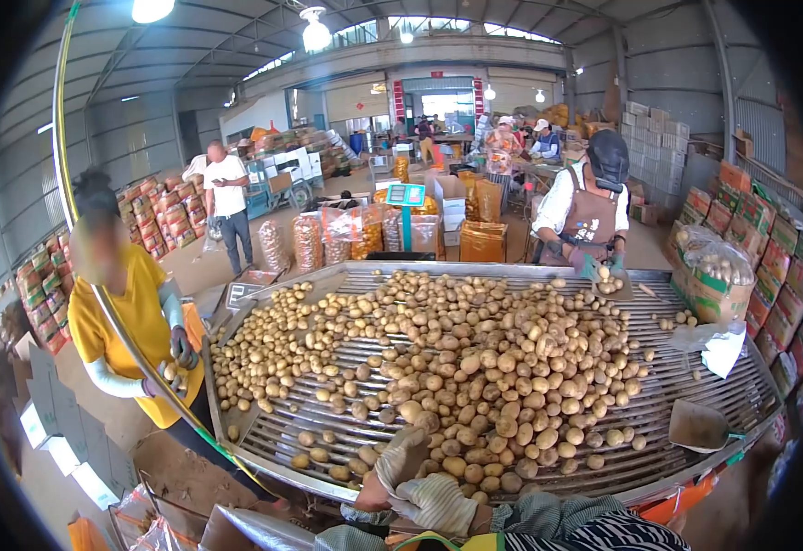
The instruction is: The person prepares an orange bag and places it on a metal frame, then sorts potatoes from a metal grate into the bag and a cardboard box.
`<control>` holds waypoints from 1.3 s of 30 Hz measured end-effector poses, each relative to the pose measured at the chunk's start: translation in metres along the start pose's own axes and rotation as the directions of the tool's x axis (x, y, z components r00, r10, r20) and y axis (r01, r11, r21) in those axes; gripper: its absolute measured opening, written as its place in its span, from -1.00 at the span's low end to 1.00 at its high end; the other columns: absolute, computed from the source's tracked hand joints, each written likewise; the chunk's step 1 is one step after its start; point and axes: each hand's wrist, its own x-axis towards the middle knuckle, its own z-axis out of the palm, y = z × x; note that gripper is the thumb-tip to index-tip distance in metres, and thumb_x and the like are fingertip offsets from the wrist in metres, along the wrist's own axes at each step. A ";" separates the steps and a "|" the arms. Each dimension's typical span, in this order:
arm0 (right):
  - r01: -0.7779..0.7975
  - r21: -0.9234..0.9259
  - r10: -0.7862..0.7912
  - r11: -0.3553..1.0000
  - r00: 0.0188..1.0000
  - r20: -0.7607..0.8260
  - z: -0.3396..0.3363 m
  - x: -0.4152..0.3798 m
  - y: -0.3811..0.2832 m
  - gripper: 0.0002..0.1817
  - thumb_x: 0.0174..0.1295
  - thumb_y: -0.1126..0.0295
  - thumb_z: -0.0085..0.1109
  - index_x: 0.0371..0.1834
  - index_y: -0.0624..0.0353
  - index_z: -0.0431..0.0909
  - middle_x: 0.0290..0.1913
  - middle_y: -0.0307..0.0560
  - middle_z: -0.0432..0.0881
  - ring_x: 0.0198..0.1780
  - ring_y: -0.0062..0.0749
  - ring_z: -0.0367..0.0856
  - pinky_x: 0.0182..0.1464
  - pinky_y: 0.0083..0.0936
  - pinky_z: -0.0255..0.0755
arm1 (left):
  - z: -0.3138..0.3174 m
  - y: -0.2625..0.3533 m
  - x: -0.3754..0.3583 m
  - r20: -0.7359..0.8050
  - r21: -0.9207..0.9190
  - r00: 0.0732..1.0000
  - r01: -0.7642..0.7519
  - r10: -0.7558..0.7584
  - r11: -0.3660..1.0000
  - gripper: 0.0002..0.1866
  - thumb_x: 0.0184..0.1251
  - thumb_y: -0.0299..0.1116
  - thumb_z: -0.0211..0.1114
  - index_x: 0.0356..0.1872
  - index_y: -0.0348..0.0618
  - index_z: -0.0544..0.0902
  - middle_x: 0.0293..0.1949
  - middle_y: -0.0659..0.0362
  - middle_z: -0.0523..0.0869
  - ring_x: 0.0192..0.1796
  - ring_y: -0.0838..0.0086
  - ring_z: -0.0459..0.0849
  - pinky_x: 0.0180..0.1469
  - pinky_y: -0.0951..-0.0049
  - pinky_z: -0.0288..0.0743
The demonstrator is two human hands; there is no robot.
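My left hand point(401, 459), in a pale work glove, reaches over the near edge of a slatted metal sorting table point(277, 441). Its fingers look stretched out, beside a potato point(427, 422), and bare skin shows at the wrist. My right hand point(440, 503), in a striped light glove, lies just below it. The right fingers are closed at the cuff of the left glove, partly hidden there. A checkered sleeve point(553, 514) covers the right forearm. Many loose potatoes point(512, 367) are heaped across the table in front of both hands.
A person in a yellow shirt point(130, 312) stands at the table's left end, holding potatoes. Across the table, a person in a brown apron point(590, 216) holds a scoop point(613, 285) of potatoes. Another scoop point(698, 426) lies at right, near a box point(714, 285). Filled sacks point(308, 243) stand behind.
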 end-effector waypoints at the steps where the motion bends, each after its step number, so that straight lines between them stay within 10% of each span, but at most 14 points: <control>1: -0.015 -0.043 0.015 0.999 1.000 -0.010 -0.002 0.001 -0.002 -0.71 0.37 0.20 0.22 -0.41 0.17 0.58 -0.53 0.04 0.57 -0.43 0.02 0.60 -0.38 -0.19 0.41 | 0.000 -0.005 0.002 0.046 0.295 0.985 -0.170 0.163 0.940 -0.71 0.25 -0.59 0.33 0.01 -0.30 0.60 0.01 -0.03 0.61 0.04 0.16 0.62 0.04 0.29 0.56; 7: -0.149 0.013 0.149 0.989 0.989 -0.008 -0.009 0.008 -0.003 -0.72 0.40 0.20 0.15 -0.36 0.18 0.56 -0.47 0.12 0.60 -0.39 0.07 0.62 -0.32 -0.10 0.44 | 0.000 -0.002 0.014 0.188 0.666 0.960 -0.279 0.206 0.692 -0.65 0.31 -0.54 0.19 0.13 -0.19 0.60 0.03 -0.07 0.61 0.07 0.01 0.61 0.13 0.21 0.51; 10: -0.158 -0.061 0.156 0.986 0.987 -0.041 0.006 -0.002 0.014 -0.74 0.37 0.22 0.22 -0.36 0.18 0.63 -0.51 0.09 0.62 -0.44 0.02 0.64 -0.37 -0.19 0.46 | 0.017 0.006 0.017 0.114 0.164 0.972 0.184 -0.204 0.969 -0.65 0.31 -0.43 0.23 0.13 -0.17 0.62 0.07 -0.07 0.61 0.10 0.11 0.62 0.15 0.28 0.50; 12: -0.143 -0.097 0.137 0.985 0.989 -0.059 0.006 -0.002 0.012 -0.73 0.38 0.19 0.20 -0.36 0.16 0.64 -0.51 0.09 0.63 -0.43 0.04 0.65 -0.36 -0.16 0.48 | -0.004 -0.030 0.022 0.262 0.369 0.961 -0.187 0.091 0.910 -0.68 0.40 -0.35 0.22 0.13 -0.16 0.63 0.01 -0.07 0.66 0.11 0.19 0.61 0.15 0.37 0.50; 15: -0.154 -0.113 0.154 0.982 0.988 -0.007 0.004 0.002 0.011 -0.72 0.38 0.14 0.18 -0.33 0.13 0.62 -0.48 0.07 0.63 -0.38 0.02 0.66 -0.35 -0.17 0.48 | -0.019 -0.026 0.040 0.544 0.530 0.704 0.133 -0.456 0.838 -0.64 0.42 -0.34 0.21 0.20 -0.12 0.59 0.10 -0.01 0.65 0.15 0.21 0.59 0.22 0.32 0.47; 21: -0.130 -0.068 0.127 0.989 0.991 -0.035 -0.006 0.005 0.006 -0.69 0.40 0.12 0.16 -0.35 0.14 0.56 -0.52 0.05 0.58 -0.39 0.03 0.65 -0.35 -0.15 0.47 | 0.016 0.001 0.023 0.187 -0.631 0.955 0.298 -0.232 0.716 -0.51 0.43 -0.19 0.15 0.30 -0.16 0.53 0.24 -0.04 0.53 0.33 0.31 0.48 0.43 0.29 0.28; 25: -0.200 -0.093 0.206 0.975 0.977 0.060 -0.012 -0.004 0.002 -0.67 0.42 0.11 0.13 -0.36 0.14 0.56 -0.51 0.03 0.60 -0.41 0.01 0.65 -0.34 -0.15 0.49 | 0.049 0.003 0.021 -0.083 -0.640 0.976 0.102 -0.201 0.762 -0.58 0.33 -0.28 0.25 0.19 -0.14 0.60 0.05 0.04 0.64 0.18 0.37 0.59 0.28 0.21 0.45; 27: -0.180 -0.104 0.186 0.978 0.982 0.042 -0.009 -0.008 0.011 -0.66 0.43 0.11 0.12 -0.36 0.14 0.56 -0.51 0.03 0.60 -0.41 0.00 0.65 -0.33 -0.15 0.49 | 0.047 0.047 0.032 0.106 -0.727 0.851 0.419 -0.515 0.544 -0.55 0.16 -0.77 0.26 0.10 -0.20 0.63 -0.09 0.09 0.69 0.13 0.32 0.63 0.26 0.28 0.51; 28: -0.152 -0.114 0.156 0.982 0.987 0.026 -0.009 -0.009 0.015 -0.65 0.44 0.10 0.10 -0.36 0.15 0.56 -0.51 0.03 0.61 -0.41 0.00 0.65 -0.33 -0.16 0.50 | 0.044 0.043 0.031 0.114 -0.726 0.850 0.425 -0.514 0.541 -0.55 0.16 -0.77 0.26 0.10 -0.20 0.63 -0.09 0.09 0.69 0.13 0.33 0.63 0.26 0.28 0.51; 30: -0.182 -0.113 0.182 0.977 0.983 -0.009 -0.019 -0.010 0.013 -0.65 0.44 0.10 0.10 -0.35 0.16 0.56 -0.51 0.02 0.61 -0.41 0.00 0.65 -0.32 -0.16 0.50 | 0.044 0.022 0.025 0.027 0.142 0.958 0.281 -0.287 0.949 -0.68 0.22 -0.42 0.32 0.03 -0.12 0.65 -0.14 0.17 0.66 -0.05 0.43 0.65 0.06 0.27 0.57; 32: -0.210 -0.106 0.206 0.972 0.978 -0.045 -0.025 -0.015 0.014 -0.64 0.44 0.09 0.10 -0.35 0.16 0.56 -0.51 0.02 0.61 -0.41 -0.01 0.65 -0.32 -0.17 0.50 | 0.059 0.019 0.029 -0.082 0.257 0.975 0.221 -0.206 0.941 -0.79 0.21 -0.45 0.39 -0.13 -0.15 0.65 -0.28 0.25 0.63 -0.25 0.46 0.63 -0.14 0.33 0.58; 33: -0.205 -0.086 0.199 0.975 0.977 -0.071 -0.026 -0.018 0.016 -0.64 0.44 0.09 0.11 -0.35 0.17 0.56 -0.51 0.02 0.60 -0.41 -0.02 0.65 -0.32 -0.18 0.50 | 0.068 0.018 0.031 -0.096 -0.276 0.933 0.311 -0.348 0.909 -0.81 0.26 -0.38 0.39 -0.15 -0.16 0.64 -0.27 0.24 0.62 -0.26 0.47 0.58 -0.13 0.36 0.55; 35: -0.197 -0.062 0.190 0.979 0.976 -0.102 -0.034 -0.023 0.017 -0.64 0.44 0.09 0.12 -0.36 0.17 0.57 -0.51 0.01 0.60 -0.42 -0.03 0.65 -0.32 -0.18 0.50 | 0.078 0.016 0.046 0.164 -0.949 0.922 0.244 -0.352 0.197 -0.74 0.38 -0.17 0.34 -0.16 -0.15 0.61 -0.23 0.22 0.60 -0.24 0.46 0.47 -0.06 0.38 0.46; 39: -0.174 -0.033 0.169 0.984 0.980 -0.107 -0.065 -0.035 0.019 -0.65 0.42 0.10 0.15 -0.37 0.17 0.58 -0.51 0.01 0.60 -0.43 -0.04 0.64 -0.33 -0.20 0.50 | 0.100 -0.018 0.050 0.137 -0.975 0.898 0.197 -0.418 0.104 -0.39 0.36 0.06 0.36 0.36 0.08 0.51 0.24 0.04 0.56 0.26 0.10 0.46 0.34 -0.44 0.27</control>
